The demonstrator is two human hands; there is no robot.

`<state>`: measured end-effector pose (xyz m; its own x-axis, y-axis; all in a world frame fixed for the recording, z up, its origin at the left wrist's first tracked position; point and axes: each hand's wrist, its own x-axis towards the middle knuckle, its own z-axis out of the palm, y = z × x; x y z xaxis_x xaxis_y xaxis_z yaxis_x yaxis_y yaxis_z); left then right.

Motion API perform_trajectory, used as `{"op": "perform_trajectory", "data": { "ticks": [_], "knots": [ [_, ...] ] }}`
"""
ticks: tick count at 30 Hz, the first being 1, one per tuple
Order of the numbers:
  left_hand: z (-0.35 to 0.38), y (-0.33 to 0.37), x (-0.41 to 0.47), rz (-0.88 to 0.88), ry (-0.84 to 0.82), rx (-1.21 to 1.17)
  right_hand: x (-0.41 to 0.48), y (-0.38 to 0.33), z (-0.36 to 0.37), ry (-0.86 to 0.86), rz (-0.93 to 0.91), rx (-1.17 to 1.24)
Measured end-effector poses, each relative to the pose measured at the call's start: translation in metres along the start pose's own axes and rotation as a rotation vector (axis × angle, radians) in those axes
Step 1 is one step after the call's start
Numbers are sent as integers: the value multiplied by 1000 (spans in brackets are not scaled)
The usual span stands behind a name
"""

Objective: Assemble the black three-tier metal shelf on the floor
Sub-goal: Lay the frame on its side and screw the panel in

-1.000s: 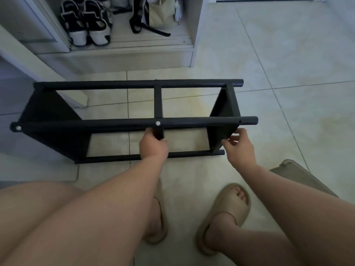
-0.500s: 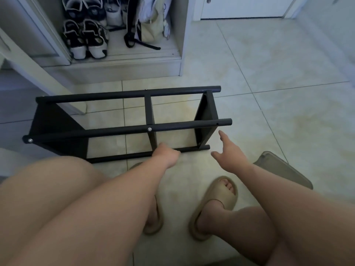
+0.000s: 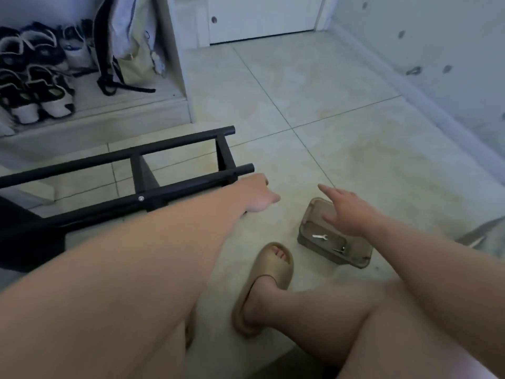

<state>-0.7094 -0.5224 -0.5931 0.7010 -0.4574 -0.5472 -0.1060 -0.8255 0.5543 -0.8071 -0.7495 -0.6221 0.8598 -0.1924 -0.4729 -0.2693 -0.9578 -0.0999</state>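
The left hand (image 3: 259,195) hung loose right at the end of the black shelf (image 3: 191,185), which lay on its side on the floor (image 3: 328,105). It seemed to hold nothing, but its fingers were partly hidden. To its right, the right hand (image 3: 347,212) was spread wide over a small box (image 3: 317,246), holding nothing. A little wrench (image 3: 319,236) lay in the box beside that hand.

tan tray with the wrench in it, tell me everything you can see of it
A shallow rectangular tray, tan, plastic-looking, with rounded corners, sits flat on the tiled floor. Inside lie a small silver wrench and another small metal piece. The right hand, fingers straight, overlaps its far end; contact unclear.
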Motion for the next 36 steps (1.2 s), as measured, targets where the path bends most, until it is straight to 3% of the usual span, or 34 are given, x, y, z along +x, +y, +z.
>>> {"op": "perform_trajectory", "data": {
  "ticks": [7, 13, 23, 31, 36],
  "knots": [
    [57, 11, 98, -42, -286, 227, 73, 65, 48, -244, 186, 53],
    [111, -11, 165, -177, -408, 8, 130, 99, 96, -342, 222, 4],
    [193, -11, 210, -119, -392, -282, 140, 145, 184, -449, 136, -155],
    [193, -19, 214, -131, -364, -372, 140, 156, 216, -422, 25, -403],
    [188, -17, 209, -175, -377, -395, 146, 152, 206, -419, 97, -342]
  ]
}}
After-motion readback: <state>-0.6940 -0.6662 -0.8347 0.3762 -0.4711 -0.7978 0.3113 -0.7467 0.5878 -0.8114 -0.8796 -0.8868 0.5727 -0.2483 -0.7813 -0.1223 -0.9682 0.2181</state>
